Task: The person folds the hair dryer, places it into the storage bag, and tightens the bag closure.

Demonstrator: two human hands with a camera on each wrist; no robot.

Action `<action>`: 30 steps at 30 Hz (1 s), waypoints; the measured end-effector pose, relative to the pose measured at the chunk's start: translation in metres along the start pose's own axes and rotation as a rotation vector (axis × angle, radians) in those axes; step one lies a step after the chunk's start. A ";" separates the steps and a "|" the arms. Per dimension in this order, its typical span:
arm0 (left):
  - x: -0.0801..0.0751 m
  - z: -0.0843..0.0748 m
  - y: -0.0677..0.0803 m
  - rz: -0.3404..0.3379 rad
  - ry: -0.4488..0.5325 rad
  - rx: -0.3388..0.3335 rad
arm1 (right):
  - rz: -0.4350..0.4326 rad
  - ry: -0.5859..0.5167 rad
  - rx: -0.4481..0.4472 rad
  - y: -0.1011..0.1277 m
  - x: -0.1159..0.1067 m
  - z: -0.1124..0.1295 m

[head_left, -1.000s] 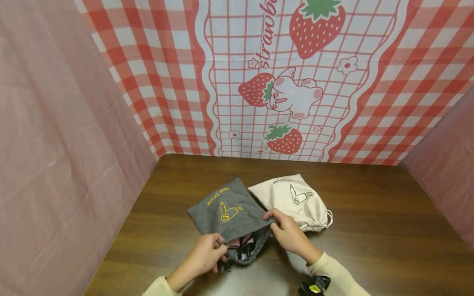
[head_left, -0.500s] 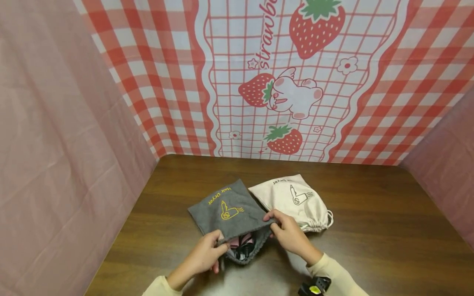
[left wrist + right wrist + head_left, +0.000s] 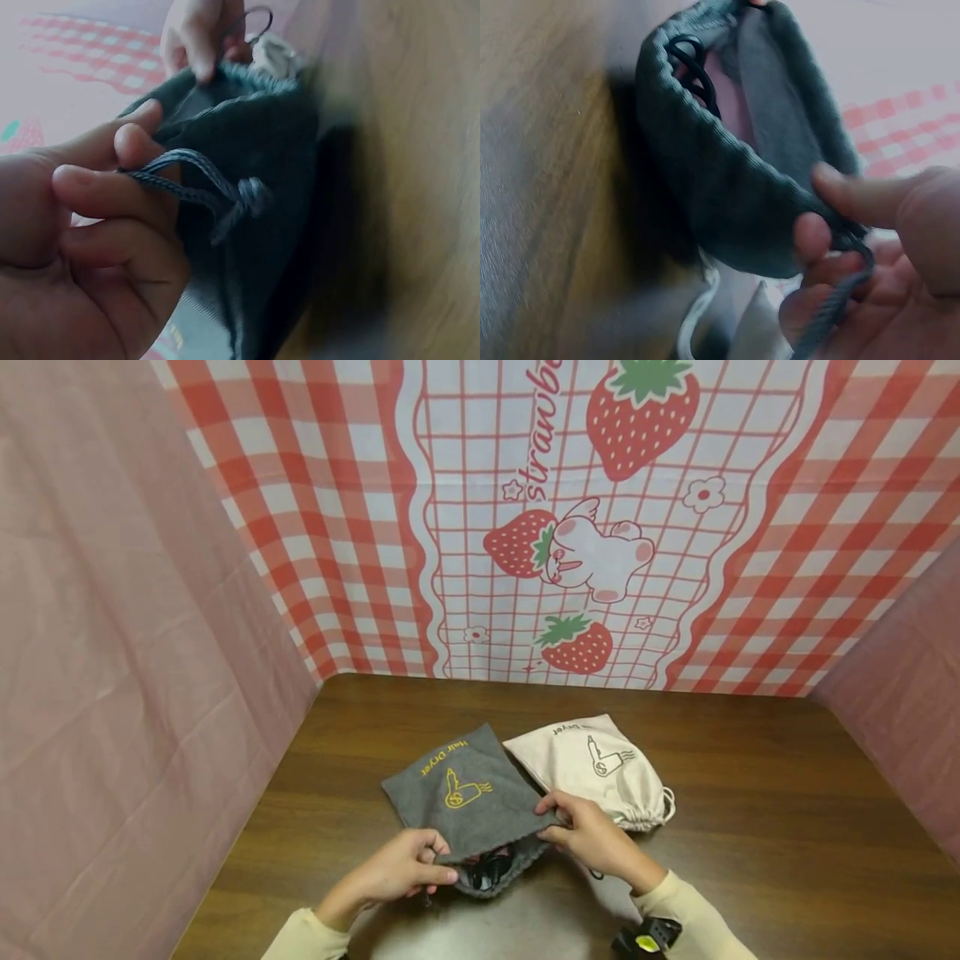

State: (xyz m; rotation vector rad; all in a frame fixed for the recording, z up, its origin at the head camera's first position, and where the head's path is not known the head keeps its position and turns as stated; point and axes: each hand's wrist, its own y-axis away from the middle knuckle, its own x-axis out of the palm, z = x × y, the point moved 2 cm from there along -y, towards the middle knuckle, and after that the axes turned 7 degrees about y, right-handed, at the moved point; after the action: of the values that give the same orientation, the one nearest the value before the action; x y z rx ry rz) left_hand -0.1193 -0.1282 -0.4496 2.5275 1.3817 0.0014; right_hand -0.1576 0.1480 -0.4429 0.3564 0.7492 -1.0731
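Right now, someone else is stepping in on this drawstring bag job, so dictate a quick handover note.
Left hand: pinches the grey bag's drawstring at the mouth's left side.
Right hand: pinches the cord at the mouth's right side.
The grey bag lies on the table, a black and pink item showing inside. The cream bag beside it is cinched.
Done: item is inside.
Left: probably pulling the mouth closed.

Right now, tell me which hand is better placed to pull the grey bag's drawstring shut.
Probably left. The left hand already pinches the knotted drawstring of the grey bag. The right hand also grips a cord at the mouth's other side.
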 end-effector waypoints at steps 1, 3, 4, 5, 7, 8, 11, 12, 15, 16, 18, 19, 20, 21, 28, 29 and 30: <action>-0.003 -0.001 0.001 0.015 -0.023 0.013 | 0.017 0.010 -0.016 0.001 -0.001 0.000; -0.008 -0.002 0.004 0.047 -0.051 0.037 | 0.050 0.037 -0.039 0.002 -0.004 -0.001; -0.010 -0.002 0.005 0.062 -0.058 0.046 | 0.065 0.051 -0.050 0.003 -0.005 -0.001; -0.012 -0.003 0.006 0.074 -0.067 0.056 | 0.078 0.060 -0.059 0.003 -0.006 -0.001; -0.016 -0.005 0.008 0.090 -0.083 0.072 | 0.096 0.072 -0.070 0.005 -0.009 -0.001; -0.017 -0.006 0.009 0.087 -0.093 0.074 | 0.103 0.076 -0.071 0.005 -0.011 -0.001; -0.019 -0.009 0.011 0.059 -0.137 0.064 | 0.117 0.086 -0.070 0.008 -0.015 -0.001; -0.020 -0.010 0.012 0.045 -0.161 0.058 | 0.118 0.109 -0.075 0.008 -0.017 0.000; -0.021 -0.013 0.014 0.009 -0.241 0.037 | 0.124 0.218 -0.104 0.011 -0.019 -0.001; -0.021 -0.014 0.016 0.000 -0.279 0.037 | 0.122 0.274 -0.128 0.011 -0.019 -0.001; -0.022 -0.016 0.018 -0.008 -0.378 0.053 | 0.118 0.376 -0.180 0.013 -0.020 -0.002; -0.022 -0.016 0.019 -0.007 -0.426 0.061 | 0.125 0.402 -0.192 0.014 -0.021 -0.003; -0.022 -0.016 0.020 -0.005 -0.477 0.074 | 0.134 0.417 -0.205 0.015 -0.022 -0.003; -0.023 -0.017 0.021 -0.003 -0.545 0.099 | 0.143 0.423 -0.213 0.016 -0.023 -0.004; -0.032 -0.017 0.025 -0.012 -0.685 0.203 | 0.224 0.323 -0.143 0.021 -0.036 -0.012; -0.034 -0.017 0.026 -0.018 -0.678 0.200 | 0.231 0.306 -0.139 0.022 -0.039 -0.014; -0.037 -0.016 0.027 -0.024 -0.674 0.192 | 0.238 0.289 -0.134 0.023 -0.041 -0.016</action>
State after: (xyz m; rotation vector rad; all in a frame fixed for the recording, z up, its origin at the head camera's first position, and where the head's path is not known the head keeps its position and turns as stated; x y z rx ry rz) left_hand -0.1192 -0.1687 -0.4233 2.3064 1.1581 -0.9323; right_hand -0.1541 0.1953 -0.4274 0.4786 1.0034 -0.7510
